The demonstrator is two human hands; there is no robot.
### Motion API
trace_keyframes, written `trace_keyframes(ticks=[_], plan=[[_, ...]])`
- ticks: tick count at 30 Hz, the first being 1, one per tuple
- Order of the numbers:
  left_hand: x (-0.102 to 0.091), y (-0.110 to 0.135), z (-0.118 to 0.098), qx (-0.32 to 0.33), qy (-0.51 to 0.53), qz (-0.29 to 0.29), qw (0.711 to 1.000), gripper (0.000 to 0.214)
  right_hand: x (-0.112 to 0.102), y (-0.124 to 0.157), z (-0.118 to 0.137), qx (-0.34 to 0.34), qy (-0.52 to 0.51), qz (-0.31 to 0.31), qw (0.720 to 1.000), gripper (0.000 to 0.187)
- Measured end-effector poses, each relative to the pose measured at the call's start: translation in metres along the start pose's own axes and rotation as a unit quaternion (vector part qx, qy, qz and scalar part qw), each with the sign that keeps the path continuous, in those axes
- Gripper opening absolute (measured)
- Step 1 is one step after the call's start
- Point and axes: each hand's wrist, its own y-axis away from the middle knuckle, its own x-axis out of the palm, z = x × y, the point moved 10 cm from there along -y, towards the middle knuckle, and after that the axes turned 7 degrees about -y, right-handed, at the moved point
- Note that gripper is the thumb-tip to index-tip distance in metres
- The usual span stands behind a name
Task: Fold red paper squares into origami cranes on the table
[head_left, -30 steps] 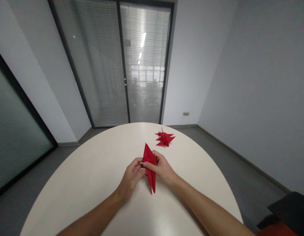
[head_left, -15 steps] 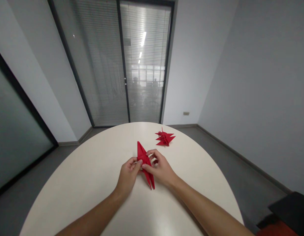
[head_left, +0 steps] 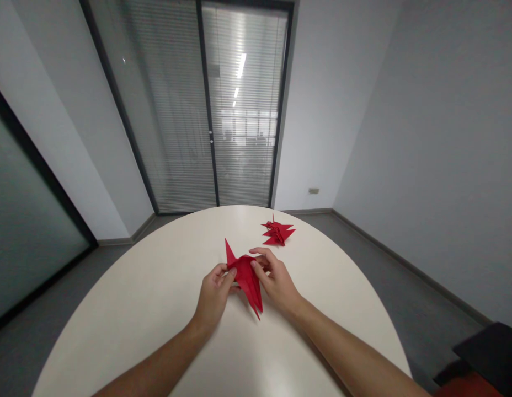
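Over the round table (head_left: 148,309), between left hand (head_left: 213,296) and right hand (head_left: 278,282), pinched by both: red folded paper (head_left: 247,277), fanned wider than a moment ago, apparently with a layer opened; beyond, smaller red pieces (head_left: 278,234); slimmest, one upper tip (head_left: 229,253) newly jutting apart

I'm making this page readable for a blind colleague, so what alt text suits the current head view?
A person's left grip and right grip hold a pointed, folded red paper above a pale, round-edged table. Farther back on the table lies a cluster of pointed red shapes, with blinds beyond.
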Motion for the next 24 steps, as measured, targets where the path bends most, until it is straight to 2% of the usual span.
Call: trace_keyframes(ticks=[3,6,12,18,21,24], plan=[[0.003,0.001,0.002,-0.015,0.0,0.016,1.0,0.039,-0.006,0.001,0.021,-0.081,0.105,-0.021,0.991,0.015],[0.002,0.0,0.006,-0.027,0.0,0.012,1.0,0.041,-0.016,0.001,0.031,-0.12,0.121,-0.063,0.983,0.012],[-0.009,-0.004,0.012,-0.028,0.009,-0.026,0.999,0.041,-0.031,-0.004,0.01,-0.055,0.013,-0.117,0.991,0.013],[-0.012,-0.002,0.01,-0.018,0.011,-0.03,0.999,0.04,-0.039,-0.004,-0.002,-0.052,-0.094,-0.16,0.981,0.013],[-0.015,0.001,0.002,0.0,-0.021,-0.049,0.999,0.036,-0.04,-0.005,-0.007,-0.04,-0.079,-0.163,0.983,0.014],[-0.018,0.004,-0.007,0.02,-0.064,-0.076,0.995,0.028,-0.038,-0.007,-0.007,-0.028,-0.007,-0.14,0.99,0.012]])
